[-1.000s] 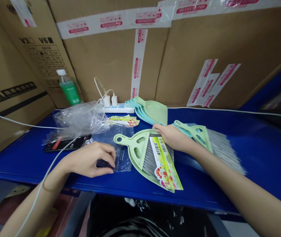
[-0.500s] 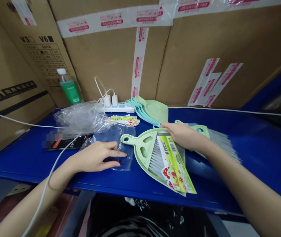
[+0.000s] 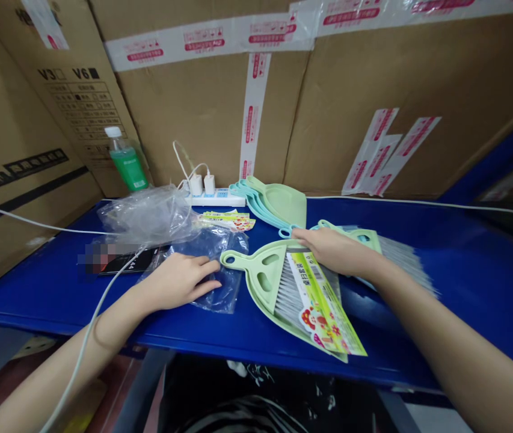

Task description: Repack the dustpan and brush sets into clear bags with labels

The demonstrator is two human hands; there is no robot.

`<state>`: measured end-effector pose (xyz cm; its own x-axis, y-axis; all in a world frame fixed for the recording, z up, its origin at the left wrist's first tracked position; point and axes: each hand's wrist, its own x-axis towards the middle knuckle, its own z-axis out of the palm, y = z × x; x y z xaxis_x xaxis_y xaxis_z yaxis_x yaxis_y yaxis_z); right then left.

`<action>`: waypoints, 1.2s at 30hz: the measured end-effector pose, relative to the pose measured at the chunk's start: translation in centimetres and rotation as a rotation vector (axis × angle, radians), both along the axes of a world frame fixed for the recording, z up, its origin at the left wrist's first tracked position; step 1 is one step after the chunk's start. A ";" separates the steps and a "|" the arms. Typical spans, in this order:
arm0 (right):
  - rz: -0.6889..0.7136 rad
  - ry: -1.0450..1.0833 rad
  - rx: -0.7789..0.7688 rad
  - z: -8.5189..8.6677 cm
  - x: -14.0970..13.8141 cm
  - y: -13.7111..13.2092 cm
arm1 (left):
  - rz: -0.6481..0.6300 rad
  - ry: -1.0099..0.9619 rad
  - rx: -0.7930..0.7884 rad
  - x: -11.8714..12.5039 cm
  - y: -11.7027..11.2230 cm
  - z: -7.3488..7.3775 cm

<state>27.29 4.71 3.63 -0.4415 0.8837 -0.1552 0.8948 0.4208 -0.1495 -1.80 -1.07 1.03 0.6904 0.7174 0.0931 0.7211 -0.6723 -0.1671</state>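
Observation:
A light green dustpan (image 3: 260, 257) lies near the table's front edge, with a grey-bristled brush (image 3: 287, 294) nested in it. A yellow-green printed card (image 3: 322, 307) lies slanted across the bristles. My right hand (image 3: 335, 246) grips the dustpan set at its far edge, the thumb partly hidden. My left hand (image 3: 181, 279) rests on a flat clear plastic bag (image 3: 227, 294), palm down, with thumb and fingers apart. Its fingertips lie close to the dustpan's handle loop.
Behind are stacked green and blue dustpans (image 3: 283, 201); more brushes (image 3: 403, 258) lie right. Crumpled plastic bags (image 3: 148, 213), printed cards (image 3: 229, 219), a phone (image 3: 130, 263), a power strip (image 3: 220, 197) and a green bottle (image 3: 127, 162) stand left. A white cable (image 3: 98, 307) crosses my left forearm.
My left hand has drawn slightly left and its fingers have bent, wrinkling the clear bag. The dustpan, brush and card have shifted a little right and toward me.

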 end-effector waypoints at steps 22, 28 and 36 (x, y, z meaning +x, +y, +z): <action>-0.014 0.097 0.045 0.0 -1.3 -0.8 | -0.125 -0.529 -0.297 0.8 -0.6 0.4; -0.040 0.114 0.102 -0.3 -0.8 -0.5 | -0.119 -0.537 -0.347 0.9 -0.8 0.6; -0.006 0.343 0.026 -1.8 -1.4 0.0 | -0.192 -0.474 -0.214 0.6 -0.5 0.2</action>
<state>25.87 4.70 1.83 -0.4592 0.8880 0.0241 0.7968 0.4237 -0.4309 -1.20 -1.59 1.24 0.7288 0.6197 0.2913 0.5454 -0.7825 0.3003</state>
